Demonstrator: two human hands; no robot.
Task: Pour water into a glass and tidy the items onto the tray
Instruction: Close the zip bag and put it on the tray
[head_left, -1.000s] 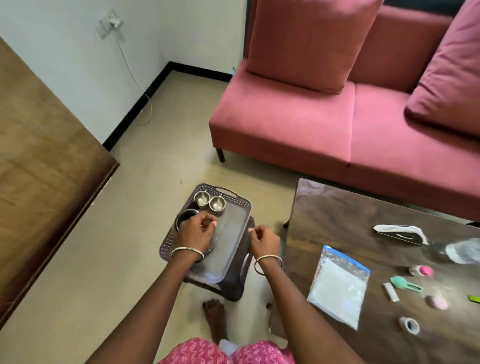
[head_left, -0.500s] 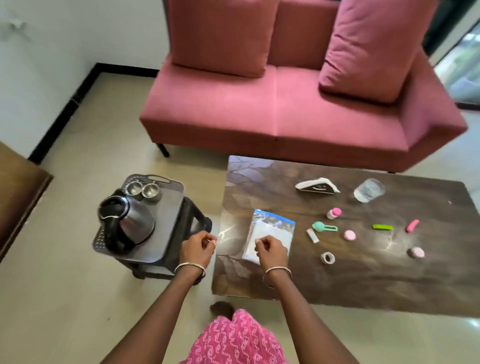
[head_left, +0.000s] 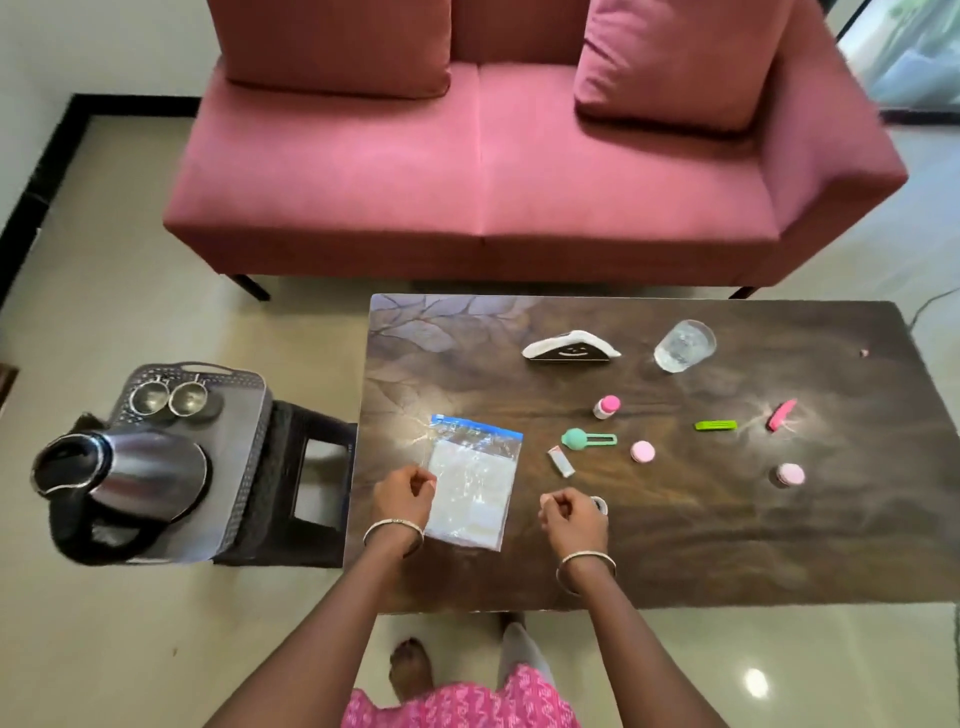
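Observation:
A steel kettle (head_left: 124, 480) with a black handle stands on the grey tray (head_left: 244, 441), which rests on a dark stool at the left. Two small steel cups (head_left: 169, 397) sit at the tray's far end. A clear glass (head_left: 683, 345) holding water stands at the far side of the dark wooden table (head_left: 675, 545). My left hand (head_left: 402, 496) hovers over the table's near left part, at the edge of a clear zip bag (head_left: 472, 491), its fingers curled with nothing in them. My right hand (head_left: 571, 514) is curled the same way, just right of the bag.
On the table lie a napkin holder (head_left: 569, 348), a small pink-capped bottle (head_left: 607, 406), a teal scoop (head_left: 587, 439), pink round items (head_left: 642, 452), a green clip (head_left: 716, 425), a pink clip (head_left: 781, 414) and a tape roll (head_left: 598, 504). A red sofa (head_left: 493, 171) stands behind.
My left hand has let go of the kettle on the tray. My view and both hands have swung right, from the tray to above the table by the zip bag.

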